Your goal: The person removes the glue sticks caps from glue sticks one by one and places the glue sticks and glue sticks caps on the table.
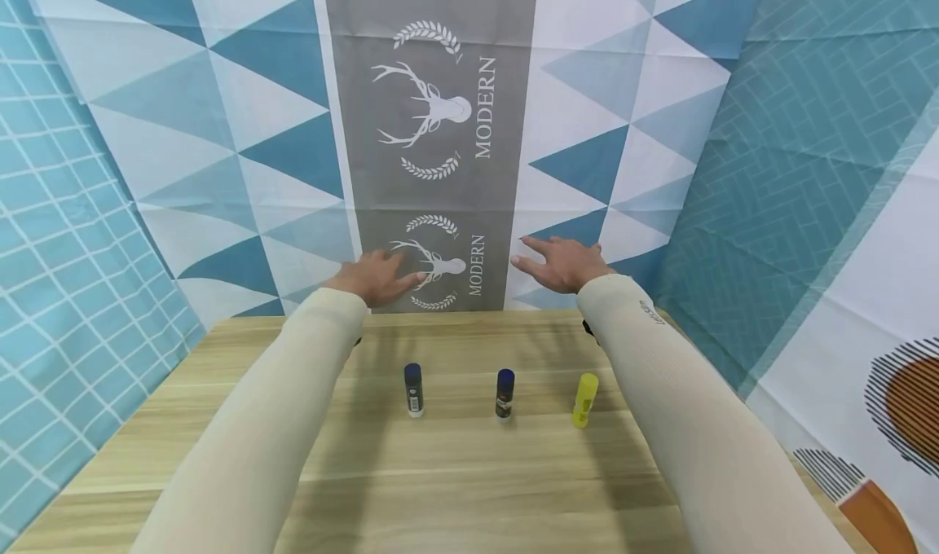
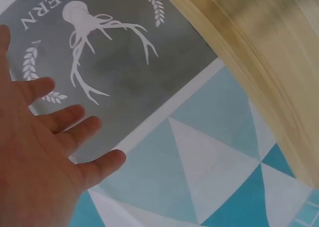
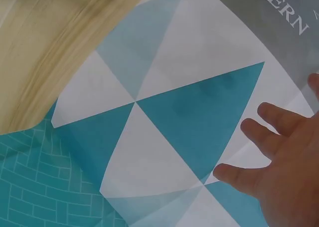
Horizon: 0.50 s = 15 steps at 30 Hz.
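Observation:
My left hand (image 1: 377, 278) is stretched out above the far edge of the table, its fingers spread and holding nothing. Opposite it, my right hand (image 1: 561, 265) also hangs in the air with spread fingers and nothing in it. Nearer to me, three glue sticks stand in a row on the wood. The left one (image 1: 414, 390) has a dark blue cap and a dark label with a white base. A similar blue-capped stick (image 1: 504, 395) is in the middle, and a yellow stick (image 1: 584, 400) is at the right. Neither hand touches them.
The light wooden table (image 1: 455, 489) ends at a hanging cloth (image 1: 433, 187) with a grey deer-print band and blue and white triangles. Blue tiled-pattern cloth (image 1: 66, 236) lines the left side. Teal and white cloth (image 1: 792, 155) hangs at the right.

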Each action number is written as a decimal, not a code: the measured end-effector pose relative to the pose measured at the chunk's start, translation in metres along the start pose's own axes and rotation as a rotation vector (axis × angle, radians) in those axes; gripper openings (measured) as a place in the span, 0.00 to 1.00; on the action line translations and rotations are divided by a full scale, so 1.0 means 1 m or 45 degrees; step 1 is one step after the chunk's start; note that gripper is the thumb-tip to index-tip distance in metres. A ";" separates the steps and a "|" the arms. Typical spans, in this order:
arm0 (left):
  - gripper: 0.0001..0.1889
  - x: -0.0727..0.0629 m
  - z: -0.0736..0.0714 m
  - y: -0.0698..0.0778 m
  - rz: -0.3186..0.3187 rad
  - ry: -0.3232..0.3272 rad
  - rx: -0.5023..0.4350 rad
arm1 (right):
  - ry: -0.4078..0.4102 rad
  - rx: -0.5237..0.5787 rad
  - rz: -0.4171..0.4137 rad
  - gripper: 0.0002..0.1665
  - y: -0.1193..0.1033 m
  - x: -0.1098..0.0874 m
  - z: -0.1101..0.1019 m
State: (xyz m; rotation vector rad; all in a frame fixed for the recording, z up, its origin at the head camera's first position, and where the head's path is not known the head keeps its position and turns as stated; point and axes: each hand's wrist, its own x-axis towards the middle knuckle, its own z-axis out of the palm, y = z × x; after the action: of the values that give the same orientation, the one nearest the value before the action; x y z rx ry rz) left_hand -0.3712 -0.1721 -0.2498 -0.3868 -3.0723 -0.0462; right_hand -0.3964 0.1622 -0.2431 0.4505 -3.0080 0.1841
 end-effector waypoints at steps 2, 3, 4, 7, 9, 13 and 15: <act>0.43 -0.001 0.000 0.002 0.004 -0.009 -0.009 | -0.004 0.004 -0.003 0.47 0.000 -0.001 0.001; 0.43 -0.002 0.000 0.004 0.010 -0.013 -0.006 | -0.006 0.008 -0.004 0.47 -0.001 -0.002 0.002; 0.42 -0.003 -0.001 0.005 0.019 -0.015 0.000 | -0.010 0.013 -0.005 0.47 -0.001 -0.003 0.002; 0.41 -0.004 -0.001 0.009 0.050 -0.029 0.013 | -0.018 0.025 -0.006 0.47 -0.002 -0.005 0.005; 0.40 -0.005 -0.001 0.011 0.073 -0.041 0.025 | -0.017 0.034 -0.006 0.47 -0.003 -0.008 0.006; 0.38 -0.006 0.002 0.011 0.099 -0.055 0.046 | -0.024 0.033 -0.019 0.46 -0.005 -0.011 0.008; 0.38 -0.007 0.005 0.011 0.113 -0.055 0.058 | -0.034 0.031 -0.031 0.45 -0.006 -0.013 0.011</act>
State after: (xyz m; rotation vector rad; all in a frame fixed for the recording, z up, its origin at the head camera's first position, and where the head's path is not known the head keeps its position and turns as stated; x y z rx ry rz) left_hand -0.3617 -0.1629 -0.2544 -0.5274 -3.0883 0.0361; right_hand -0.3834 0.1591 -0.2543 0.4956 -3.0281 0.2151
